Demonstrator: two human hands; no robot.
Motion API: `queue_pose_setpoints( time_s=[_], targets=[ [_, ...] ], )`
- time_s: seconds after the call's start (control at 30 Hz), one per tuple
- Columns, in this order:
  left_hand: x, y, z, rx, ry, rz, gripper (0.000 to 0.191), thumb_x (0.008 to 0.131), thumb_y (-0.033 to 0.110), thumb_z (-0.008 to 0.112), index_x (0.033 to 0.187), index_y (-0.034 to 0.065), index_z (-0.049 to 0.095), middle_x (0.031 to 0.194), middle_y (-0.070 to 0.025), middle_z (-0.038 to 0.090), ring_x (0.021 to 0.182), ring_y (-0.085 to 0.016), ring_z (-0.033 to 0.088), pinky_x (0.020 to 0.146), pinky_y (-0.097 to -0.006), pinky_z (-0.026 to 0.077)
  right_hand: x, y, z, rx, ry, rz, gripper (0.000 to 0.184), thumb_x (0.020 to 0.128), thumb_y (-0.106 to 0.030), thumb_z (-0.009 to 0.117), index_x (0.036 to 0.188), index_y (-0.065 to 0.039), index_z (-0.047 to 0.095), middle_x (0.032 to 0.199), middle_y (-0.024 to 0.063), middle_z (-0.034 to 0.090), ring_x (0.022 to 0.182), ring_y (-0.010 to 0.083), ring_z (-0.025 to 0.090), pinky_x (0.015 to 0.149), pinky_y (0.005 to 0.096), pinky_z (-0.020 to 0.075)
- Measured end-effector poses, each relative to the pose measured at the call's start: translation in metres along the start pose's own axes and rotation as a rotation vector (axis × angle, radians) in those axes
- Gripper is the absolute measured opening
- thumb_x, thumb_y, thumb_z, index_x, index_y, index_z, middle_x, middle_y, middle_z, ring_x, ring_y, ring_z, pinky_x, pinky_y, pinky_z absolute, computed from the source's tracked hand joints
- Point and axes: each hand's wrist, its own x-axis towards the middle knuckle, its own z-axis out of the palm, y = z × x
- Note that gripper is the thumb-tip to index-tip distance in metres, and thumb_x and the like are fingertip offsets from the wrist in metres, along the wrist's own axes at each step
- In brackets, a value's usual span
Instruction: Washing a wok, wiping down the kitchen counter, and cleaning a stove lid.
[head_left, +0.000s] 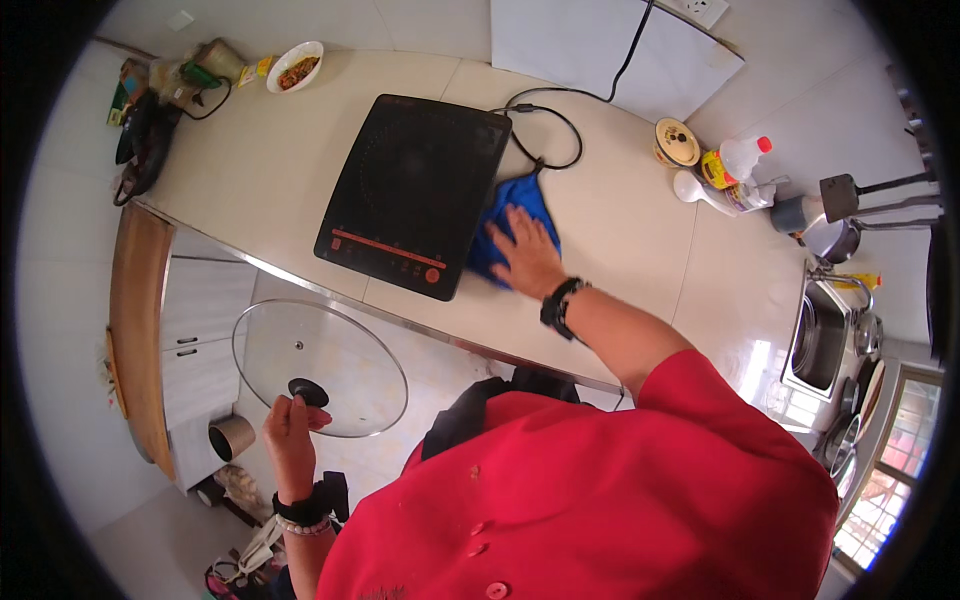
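Observation:
My left hand (291, 431) grips the black knob of a round glass pot lid (341, 360), which is held over the floor in front of the counter. The lid has a metal rim and a small steam vent. With fingers spread, my right hand (529, 255) presses flat on a blue cloth (536, 199) on the countertop. The cloth lies along the right side of a black induction cooktop (420, 180), and part of it is covered by my palm. The cooktop has a red control strip near its front edge.
A black power cord (574, 142) loops behind the cloth and runs up the wall. To the right stand a lidded enamel pot (676, 142), a white ladle (697, 191), a bottle (739, 161) and a steel sink (821, 345). A bowl of food (296, 67) sits at the back left.

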Motion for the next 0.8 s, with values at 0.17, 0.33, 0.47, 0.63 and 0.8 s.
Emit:
queue_pose_setpoints(
  time_s=[0.17,0.33,0.47,0.63,0.8],
  targets=[
    [0.012,-0.018,-0.004,0.026,-0.023,0.008,0.028,0.099,0.010,0.048,0.073,0.0002,0.051,0.066,-0.0107,0.066,0.060,-0.015,0.064,0.059,-0.0281,0.051,-0.093,-0.023,-0.007,0.155,-0.194,-0.340,0.065,0.085,-0.033,0.068,0.144,-0.022,0.043,0.155,0.0196,0.025,0.144,0.0372,0.025,0.116,0.0510,0.0229],
    [0.020,-0.013,0.000,0.037,-0.062,0.038,0.029,0.099,0.009,0.048,0.072,0.0002,0.050,0.066,-0.0115,0.066,0.059,-0.016,0.064,0.058,-0.0286,0.051,-0.122,0.025,-0.022,0.052,-0.128,-0.072,0.068,0.083,-0.030,0.070,0.145,-0.024,0.041,0.154,0.0183,0.027,0.143,0.0360,0.026,0.116,0.0493,0.0238],
    [0.019,-0.006,0.009,0.032,-0.035,0.030,0.029,0.099,0.009,0.048,0.072,0.0003,0.049,0.066,-0.0114,0.066,0.058,-0.016,0.064,0.058,-0.0290,0.051,-0.094,0.128,-0.033,-0.059,0.142,0.389,0.067,0.086,-0.031,0.068,0.146,-0.021,0.038,0.155,0.0190,0.026,0.141,0.0385,0.028,0.114,0.0490,0.0256],
    [0.014,0.005,0.018,0.077,0.024,-0.048,0.028,0.100,0.014,0.047,0.075,0.0012,0.052,0.066,-0.0099,0.065,0.059,-0.015,0.063,0.059,-0.0282,0.051,-0.001,0.176,-0.040,-0.101,0.163,0.412,0.065,0.092,-0.033,0.061,0.149,-0.021,0.033,0.154,0.0202,0.028,0.142,0.0377,0.028,0.114,0.0456,0.0275],
    [0.005,0.008,0.035,0.018,0.099,-0.112,0.026,0.100,0.011,0.048,0.077,-0.0002,0.053,0.066,-0.0099,0.065,0.059,-0.015,0.063,0.059,-0.0284,0.050,0.101,0.188,-0.055,-0.098,0.061,0.124,0.063,0.093,-0.032,0.059,0.149,-0.022,0.032,0.154,0.0186,0.028,0.141,0.0357,0.030,0.115,0.0449,0.0277]
  ],
)
